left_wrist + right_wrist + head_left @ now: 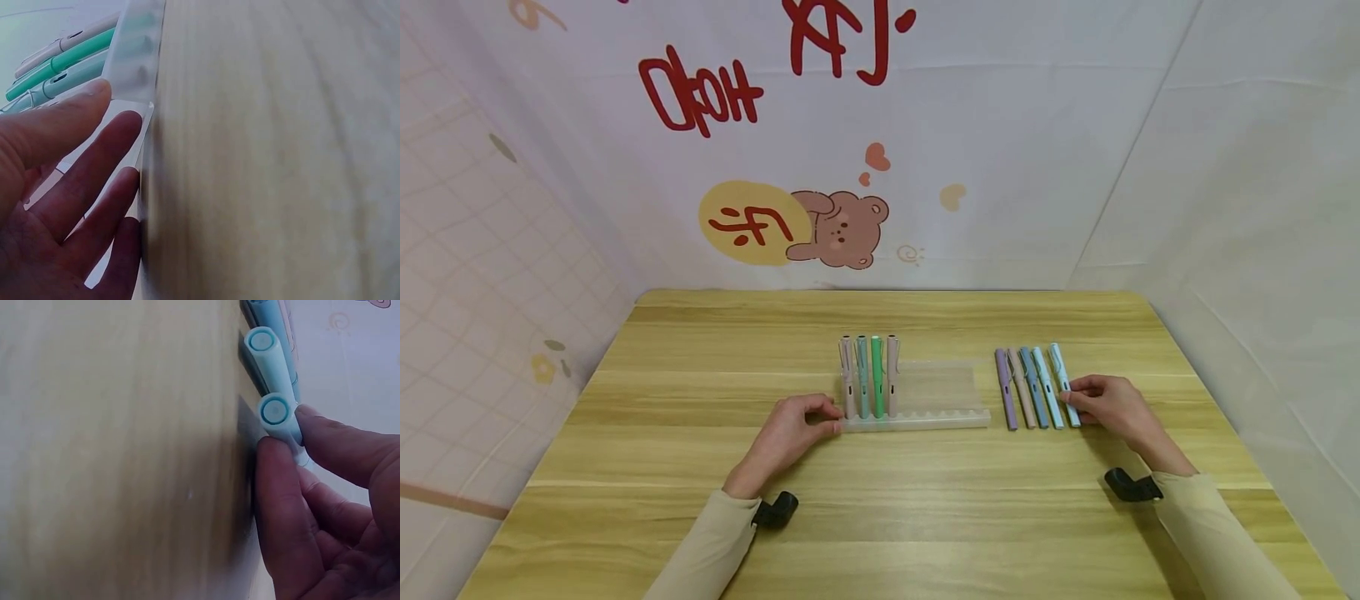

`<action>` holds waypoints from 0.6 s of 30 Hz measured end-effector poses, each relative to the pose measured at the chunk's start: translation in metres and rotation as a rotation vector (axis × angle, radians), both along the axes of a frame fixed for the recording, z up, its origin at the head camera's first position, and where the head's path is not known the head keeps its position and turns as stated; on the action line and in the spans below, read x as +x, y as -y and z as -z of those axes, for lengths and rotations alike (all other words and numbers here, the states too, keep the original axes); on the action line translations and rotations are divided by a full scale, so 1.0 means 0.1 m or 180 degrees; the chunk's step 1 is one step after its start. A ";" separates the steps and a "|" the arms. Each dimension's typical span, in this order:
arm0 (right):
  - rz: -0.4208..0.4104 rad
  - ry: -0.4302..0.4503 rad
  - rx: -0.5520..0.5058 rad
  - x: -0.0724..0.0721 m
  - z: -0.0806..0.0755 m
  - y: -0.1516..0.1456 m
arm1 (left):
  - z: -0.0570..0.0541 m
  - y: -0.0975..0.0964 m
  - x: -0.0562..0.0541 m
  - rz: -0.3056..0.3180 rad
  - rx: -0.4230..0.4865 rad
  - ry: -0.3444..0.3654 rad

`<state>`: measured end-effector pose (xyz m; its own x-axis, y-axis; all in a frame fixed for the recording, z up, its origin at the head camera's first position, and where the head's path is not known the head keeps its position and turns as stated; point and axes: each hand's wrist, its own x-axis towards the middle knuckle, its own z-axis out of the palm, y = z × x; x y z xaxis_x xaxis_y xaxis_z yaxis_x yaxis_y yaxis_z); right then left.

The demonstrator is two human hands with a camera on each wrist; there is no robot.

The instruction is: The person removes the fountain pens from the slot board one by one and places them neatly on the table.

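My left hand [786,437] holds the left end of a clear plastic pen rack [925,422], thumb at the corner of its notched front ledge. Four pens lean side by side in the left notches: a pinkish one [848,379], a teal one [862,379], a green one [877,375] and another pinkish one [892,375]. On the right, my right hand [1116,408] pinches a pale blue pen [275,411] between thumb and fingers, near its lower end. This pen is the outermost in a slanted row on the table.
Left of the pinched pen lie a purple pen [1006,392], a beige-pink pen [1022,392], a blue pen [1034,392] and a light blue pen [1047,387]. The wooden table [910,517] meets printed cloth walls [1015,125] at the back and sides.
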<state>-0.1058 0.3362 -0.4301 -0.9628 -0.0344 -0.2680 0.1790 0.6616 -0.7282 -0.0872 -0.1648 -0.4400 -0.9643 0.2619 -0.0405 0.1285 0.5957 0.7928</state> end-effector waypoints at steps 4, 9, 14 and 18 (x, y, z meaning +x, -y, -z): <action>0.0020 0.0078 0.0023 -0.01 -0.01 0.00 | -0.01 0.00 0.00 -0.0004 0.0005 -0.0013; 0.0016 0.0102 0.0071 -0.01 -0.02 0.01 | -0.01 0.00 0.00 -0.0002 -0.0007 -0.0025; 0.0027 0.0078 0.0132 -0.03 -0.03 0.01 | -0.01 0.00 0.00 -0.0002 -0.0009 -0.0014; 0.0047 0.0073 0.0179 -0.03 -0.02 0.02 | -0.01 0.00 0.00 -0.0002 -0.0021 -0.0020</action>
